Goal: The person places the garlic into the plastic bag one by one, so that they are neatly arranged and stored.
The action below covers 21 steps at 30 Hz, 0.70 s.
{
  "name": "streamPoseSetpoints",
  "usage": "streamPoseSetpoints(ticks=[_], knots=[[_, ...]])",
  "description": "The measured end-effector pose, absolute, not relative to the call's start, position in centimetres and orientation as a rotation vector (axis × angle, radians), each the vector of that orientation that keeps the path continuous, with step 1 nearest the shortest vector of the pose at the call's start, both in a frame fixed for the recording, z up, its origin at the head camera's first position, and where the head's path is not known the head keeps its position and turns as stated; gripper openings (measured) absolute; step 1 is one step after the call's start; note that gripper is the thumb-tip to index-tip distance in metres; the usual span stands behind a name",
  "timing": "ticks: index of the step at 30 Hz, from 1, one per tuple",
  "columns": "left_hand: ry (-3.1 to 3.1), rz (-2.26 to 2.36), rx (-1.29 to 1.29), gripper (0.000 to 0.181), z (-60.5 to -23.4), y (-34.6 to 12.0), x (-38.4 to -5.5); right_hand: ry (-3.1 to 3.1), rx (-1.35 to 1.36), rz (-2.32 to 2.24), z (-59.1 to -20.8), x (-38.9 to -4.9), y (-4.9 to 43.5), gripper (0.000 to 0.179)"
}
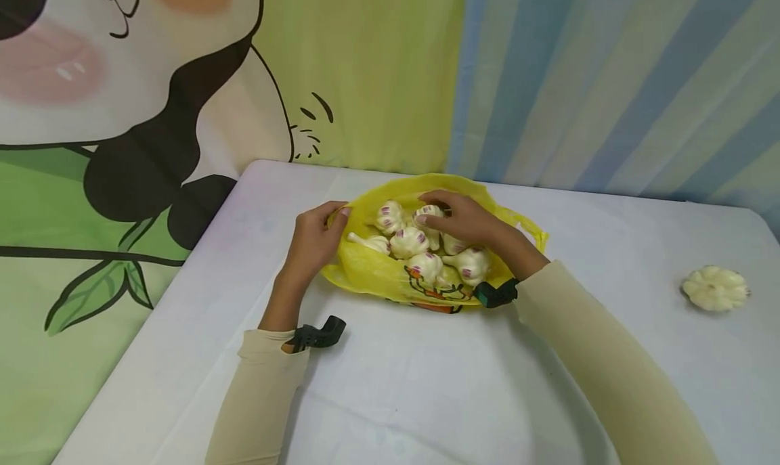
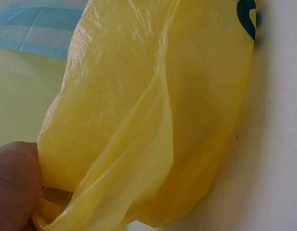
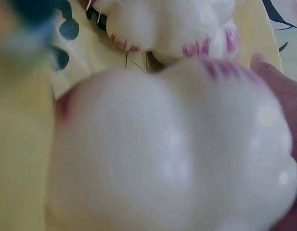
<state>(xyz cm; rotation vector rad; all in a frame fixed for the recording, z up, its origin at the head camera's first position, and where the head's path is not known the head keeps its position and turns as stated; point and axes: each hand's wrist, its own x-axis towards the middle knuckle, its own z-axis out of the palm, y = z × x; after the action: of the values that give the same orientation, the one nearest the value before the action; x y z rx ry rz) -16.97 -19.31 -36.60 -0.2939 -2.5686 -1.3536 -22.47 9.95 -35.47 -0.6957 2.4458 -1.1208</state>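
A yellow plastic bag (image 1: 365, 279) lies open on the table, with several white garlic bulbs (image 1: 409, 242) marked in purple inside it. My left hand (image 1: 317, 238) pinches the bag's left rim between thumb and fingers; in the left wrist view the thumb (image 2: 16, 185) presses on the folded yellow plastic. Reaching into the bag from the right, my right hand (image 1: 463, 218) grips one garlic bulb (image 1: 428, 211) near the back, thumb in front and fingers behind. The right wrist view has a large garlic bulb (image 3: 172, 149) close up, with fingers (image 3: 283, 91) along its right side.
One more garlic bulb (image 1: 716, 289) sits by itself far to the right on the white table (image 1: 390, 397). Behind the table's back edge hangs a printed curtain (image 1: 365, 79) with a panda and blue stripes. Dark wrist cameras are strapped on both wrists.
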Motion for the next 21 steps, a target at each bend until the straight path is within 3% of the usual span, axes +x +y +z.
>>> streamPoseSetpoints(ticks=[13,21], knots=[[-2.577,-1.34,-0.275,0.033,-36.2,-19.7,-16.8,2.628,-0.646,-1.287,-34.4,-21.4,13.1,0.052],[-2.558,-1.376,-0.289,0.035,-36.4,-19.7,-16.8,2.775,-0.61,-1.566,-34.5,-19.9,16.5,0.034]])
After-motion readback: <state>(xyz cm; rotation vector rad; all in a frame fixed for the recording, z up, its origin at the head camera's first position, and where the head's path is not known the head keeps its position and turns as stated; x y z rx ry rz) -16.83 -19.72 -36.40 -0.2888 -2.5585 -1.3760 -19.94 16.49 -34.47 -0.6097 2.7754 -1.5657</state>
